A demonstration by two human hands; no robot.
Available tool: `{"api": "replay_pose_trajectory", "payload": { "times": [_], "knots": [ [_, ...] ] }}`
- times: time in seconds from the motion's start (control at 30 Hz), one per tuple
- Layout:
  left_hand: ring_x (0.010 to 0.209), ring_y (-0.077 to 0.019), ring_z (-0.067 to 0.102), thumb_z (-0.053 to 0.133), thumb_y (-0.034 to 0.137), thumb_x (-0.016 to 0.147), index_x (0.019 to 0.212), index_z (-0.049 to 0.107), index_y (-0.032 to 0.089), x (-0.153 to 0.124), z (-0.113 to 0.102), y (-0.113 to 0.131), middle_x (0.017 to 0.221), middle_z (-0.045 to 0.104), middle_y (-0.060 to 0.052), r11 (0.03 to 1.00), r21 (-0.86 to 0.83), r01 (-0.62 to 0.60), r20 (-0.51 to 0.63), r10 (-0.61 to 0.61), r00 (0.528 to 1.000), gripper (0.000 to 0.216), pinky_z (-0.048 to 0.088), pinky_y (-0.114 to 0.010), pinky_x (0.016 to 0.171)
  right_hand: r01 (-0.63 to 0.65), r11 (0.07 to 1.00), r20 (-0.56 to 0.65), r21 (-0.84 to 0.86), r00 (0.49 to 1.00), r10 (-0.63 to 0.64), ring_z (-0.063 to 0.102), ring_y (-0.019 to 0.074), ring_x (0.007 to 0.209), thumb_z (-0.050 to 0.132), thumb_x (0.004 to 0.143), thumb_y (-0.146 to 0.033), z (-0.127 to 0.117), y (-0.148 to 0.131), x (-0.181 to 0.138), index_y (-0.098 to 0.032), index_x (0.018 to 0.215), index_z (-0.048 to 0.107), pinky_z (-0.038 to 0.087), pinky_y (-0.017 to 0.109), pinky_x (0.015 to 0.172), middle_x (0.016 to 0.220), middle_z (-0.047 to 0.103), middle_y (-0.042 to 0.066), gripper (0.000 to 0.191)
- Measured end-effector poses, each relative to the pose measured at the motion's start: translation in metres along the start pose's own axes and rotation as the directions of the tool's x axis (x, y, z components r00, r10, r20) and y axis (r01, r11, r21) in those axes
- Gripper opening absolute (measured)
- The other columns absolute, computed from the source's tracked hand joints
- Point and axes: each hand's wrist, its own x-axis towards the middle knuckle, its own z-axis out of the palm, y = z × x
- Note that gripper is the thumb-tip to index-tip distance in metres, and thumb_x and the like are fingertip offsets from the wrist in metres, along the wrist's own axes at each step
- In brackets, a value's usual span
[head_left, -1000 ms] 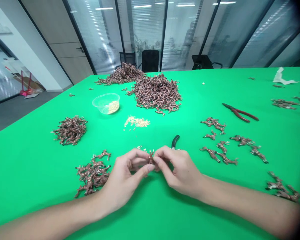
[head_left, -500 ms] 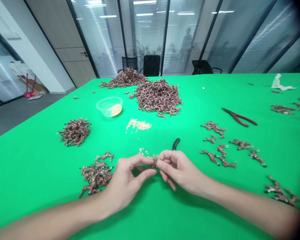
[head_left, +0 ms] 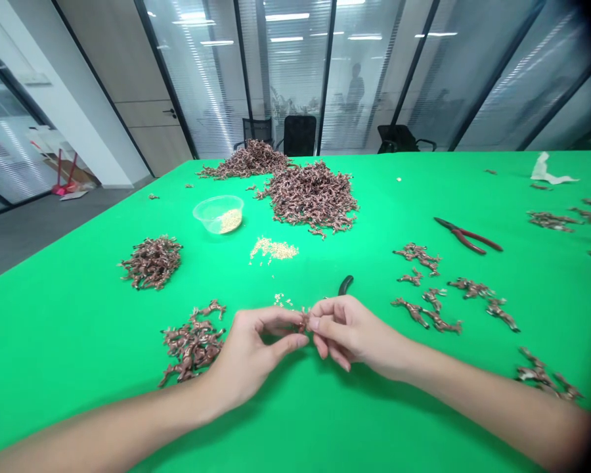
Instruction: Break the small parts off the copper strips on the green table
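Note:
A small brown animal figurine (head_left: 303, 322) is pinched between the thumb and fingers of my left hand (head_left: 256, 355), just above the green tabletop. My right hand (head_left: 352, 335) meets it from the other side, thumb and forefinger closed at the figurine's edge. Whether a smaller piece sits between those fingertips is hidden. Behind the right hand a curved black handle (head_left: 345, 285) shows; the rest of that tool is covered. A few tiny pale rings (head_left: 282, 301) lie just beyond the fingertips. Beside my left wrist is a loose heap of similar figurines (head_left: 192, 345).
Farther out are a small pale pile (head_left: 274, 249), a clear plastic bowl (head_left: 218, 213) with pale bits, and large figurine heaps (head_left: 315, 197). Another heap (head_left: 152, 261) lies left. On the right are scattered figurines (head_left: 440, 322), red-handled pliers (head_left: 467, 236) and white paper (head_left: 551, 172).
The view has tilted and shifted slightly. Both hands stay together at the figurine, and the right hand's lower fingers have shifted a little.

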Motion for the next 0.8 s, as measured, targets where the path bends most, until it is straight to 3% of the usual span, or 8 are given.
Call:
{"api": "replay_pose_trajectory", "payload": {
  "times": [0.33, 0.53, 0.8],
  "knots": [
    [0.089, -0.0242, 0.076, 0.079, 0.028, 0.080, 0.097, 0.073, 0.012, -0.0001, 0.0020, 0.0042, 0.094, 0.079, -0.010, 0.998, -0.063, 0.030, 0.018, -0.029, 0.999, 0.024, 0.060, -0.036, 0.086, 0.095, 0.992, -0.060, -0.083, 0.993, -0.100, 0.041, 0.0045, 0.033, 0.070, 0.084, -0.050, 0.0035, 0.0066, 0.0010, -0.015, 0.085, 0.059, 0.029, 0.017, 0.034, 0.059, 0.063, -0.003, 0.037],
    [0.087, -0.0231, 0.076, 0.080, 0.027, 0.079, 0.096, 0.075, 0.013, -0.0004, 0.0018, 0.0039, 0.095, 0.080, -0.009, 0.998, -0.052, 0.027, 0.005, -0.027, 1.000, 0.023, 0.060, -0.034, 0.085, 0.133, 0.975, -0.117, -0.178, 0.981, -0.155, 0.040, 0.0046, 0.038, 0.066, 0.089, -0.041, 0.0085, 0.0069, -0.0022, -0.015, 0.086, 0.058, 0.028, 0.017, 0.037, 0.060, 0.062, -0.003, 0.026],
    [0.090, -0.0230, 0.075, 0.081, 0.025, 0.077, 0.090, 0.080, 0.016, 0.0004, 0.0003, 0.0026, 0.098, 0.080, -0.008, 1.000, -0.010, -0.011, -0.020, 0.011, 1.000, 0.016, 0.059, -0.034, 0.087, 0.020, 0.999, -0.014, -0.029, 1.000, -0.020, 0.038, 0.0039, 0.035, 0.071, 0.081, -0.041, 0.0055, 0.0009, -0.0027, -0.014, 0.081, 0.060, 0.024, 0.017, 0.035, 0.058, 0.064, -0.002, 0.029]
  ]
}}
